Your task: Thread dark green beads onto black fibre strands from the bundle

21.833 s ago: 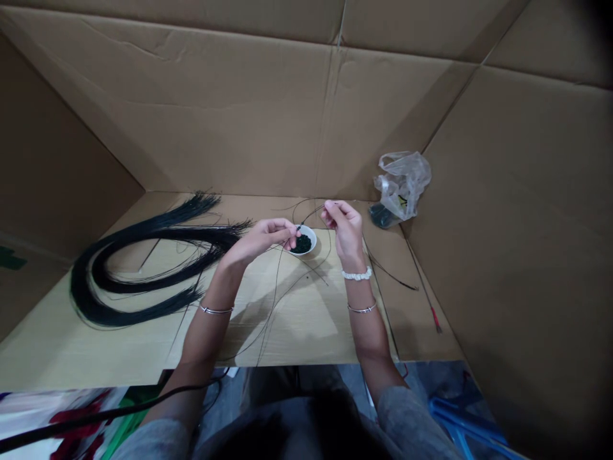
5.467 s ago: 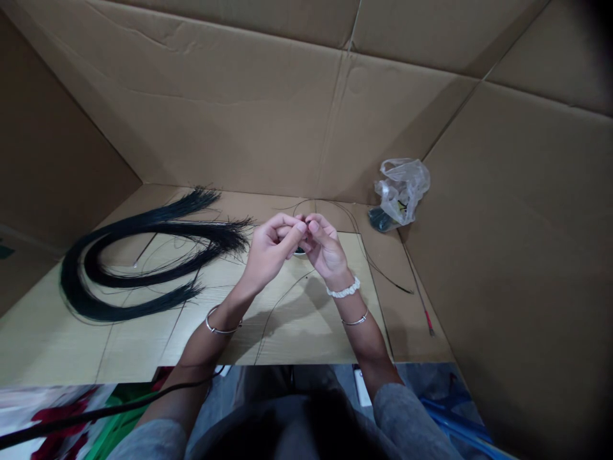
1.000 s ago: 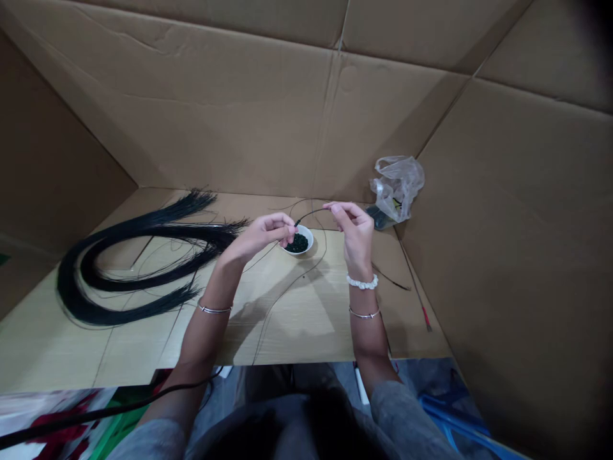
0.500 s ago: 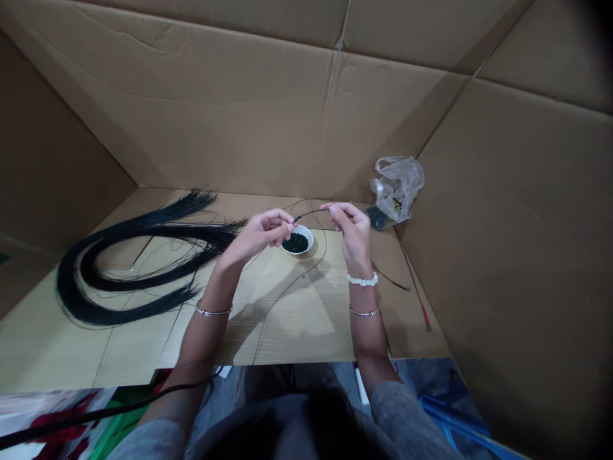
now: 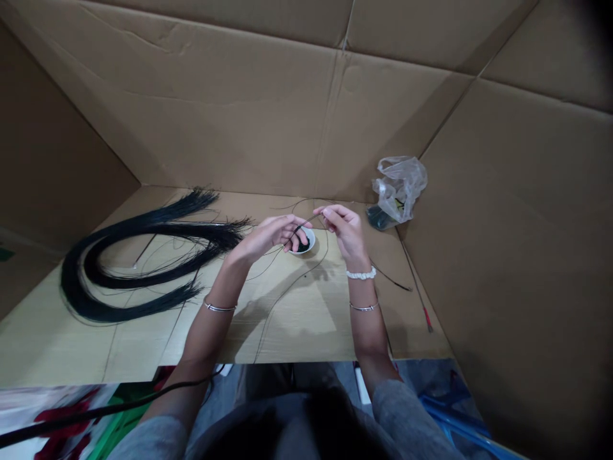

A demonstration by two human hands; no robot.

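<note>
My left hand (image 5: pixel 271 235) and my right hand (image 5: pixel 342 229) are raised close together over a small white bowl (image 5: pixel 310 239) of dark green beads. Both hands pinch a thin black wire (image 5: pixel 282 294) that loops down across the wooden tabletop (image 5: pixel 297 319) toward me. The left fingers partly cover the bowl. A short dark end of the wire runs between the two pinches. Whether a bead sits on it is too small to tell.
A large curved bundle of black wires (image 5: pixel 138 255) lies on the left of the table. A crumpled clear plastic bag (image 5: pixel 400 185) with dark contents sits in the back right corner. Cardboard walls (image 5: pixel 268 108) enclose the table. A red-tipped thin rod (image 5: pixel 421 300) lies at the right.
My hands have come closer together and lower, and the left fingers now cover part of the bowl. The wire stays pinched in both.
</note>
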